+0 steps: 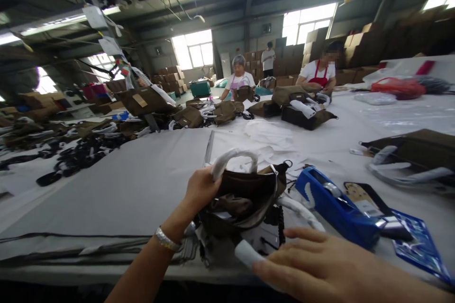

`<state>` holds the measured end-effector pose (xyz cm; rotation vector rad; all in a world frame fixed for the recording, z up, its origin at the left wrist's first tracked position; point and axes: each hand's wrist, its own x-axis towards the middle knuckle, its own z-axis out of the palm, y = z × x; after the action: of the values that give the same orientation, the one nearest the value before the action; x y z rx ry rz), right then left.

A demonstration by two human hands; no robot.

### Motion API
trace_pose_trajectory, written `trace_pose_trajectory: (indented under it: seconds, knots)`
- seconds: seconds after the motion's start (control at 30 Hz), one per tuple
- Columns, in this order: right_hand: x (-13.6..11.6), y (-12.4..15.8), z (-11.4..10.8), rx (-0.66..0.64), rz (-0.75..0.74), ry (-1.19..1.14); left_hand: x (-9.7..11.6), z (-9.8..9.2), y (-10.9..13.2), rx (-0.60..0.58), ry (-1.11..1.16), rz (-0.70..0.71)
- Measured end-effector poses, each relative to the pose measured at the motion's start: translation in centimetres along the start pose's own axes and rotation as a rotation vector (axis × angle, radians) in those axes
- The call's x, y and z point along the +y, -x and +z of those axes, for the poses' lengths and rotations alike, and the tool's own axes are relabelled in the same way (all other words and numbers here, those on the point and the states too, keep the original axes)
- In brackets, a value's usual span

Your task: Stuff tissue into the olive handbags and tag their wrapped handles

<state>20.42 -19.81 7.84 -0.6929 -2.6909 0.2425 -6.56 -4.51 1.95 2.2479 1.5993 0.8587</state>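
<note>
A dark brown handbag (pixel 227 232) stands on the table in front of me with its zip top gaping, its handles wrapped in white. My left hand (pixel 204 187) grips its left rim beside the base of one wrapped handle (pixel 236 154). Inside the bag lies a crumpled brown piece (pixel 232 206). My right hand (pixel 313 260) is at the near right of the bag with fingers stretched forward. By its fingertips is a white piece (pixel 248 253); whether it covers a finger or is held, I cannot tell. The second wrapped handle (pixel 300 210) droops toward that hand.
A blue tape dispenser (pixel 337 208), a phone (pixel 368 199) and a blue patterned packet (pixel 417 241) lie at the right. Another bag (pixel 419 151) lies beyond them. Straps (pixel 106 248) run along the left front edge. Co-workers and more bags are across the table.
</note>
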Motion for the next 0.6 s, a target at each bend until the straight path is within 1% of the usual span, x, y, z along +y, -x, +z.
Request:
trace_pose_trajectory:
  seconds: [0.03, 0.1, 0.13, 0.17, 0.2, 0.27, 0.33, 0.37, 0.43, 0.5, 0.57, 0.6]
  knots:
    - [0.7, 0.2, -1.3, 0.035, 0.045, -0.103, -0.2, -0.1, 0.0, -0.015, 0.011, 0.011]
    - [3.1, 0.3, -2.9, 0.187, 0.234, -0.248, -0.6, -0.3, 0.2, -0.044, 0.045, 0.036]
    - [4.5, 0.2, -3.1, 0.256, 0.318, -0.279, -0.6, -0.3, 0.2, -0.055, 0.064, 0.048]
    - [6.1, -0.1, -2.9, 0.284, 0.366, -0.286, -0.7, -0.3, 0.3, -0.062, 0.081, 0.057]
    - [7.6, -0.5, -2.4, 0.237, 0.345, -0.285, -0.6, -0.3, 0.3, -0.065, 0.096, 0.063]
    - [10.1, -1.6, -0.7, 0.02, 0.208, -0.277, -0.6, -0.3, 0.4, -0.061, 0.114, 0.068]
    - [11.3, -2.9, 1.3, -0.192, 0.086, -0.231, -0.5, -0.2, 0.3, -0.048, 0.122, 0.067]
    - [11.4, -3.4, 2.2, -0.258, 0.07, -0.178, -0.5, -0.2, 0.2, -0.039, 0.12, 0.064]
    - [10.7, -4.2, 3.3, -0.35, 0.074, -0.041, -0.6, -0.4, 0.0, -0.002, 0.103, 0.053]
    - [8.9, -4.4, 3.4, -0.457, 0.065, 0.061, -0.5, -0.6, -0.2, 0.053, 0.072, 0.035]
    - [6.8, -4.2, 2.4, -0.533, 0.063, 0.022, -0.3, -0.7, -0.2, 0.096, 0.051, 0.025]
    - [5.9, -4.0, 1.8, -0.536, 0.09, -0.046, 0.0, -0.7, -0.1, 0.099, 0.051, 0.028]
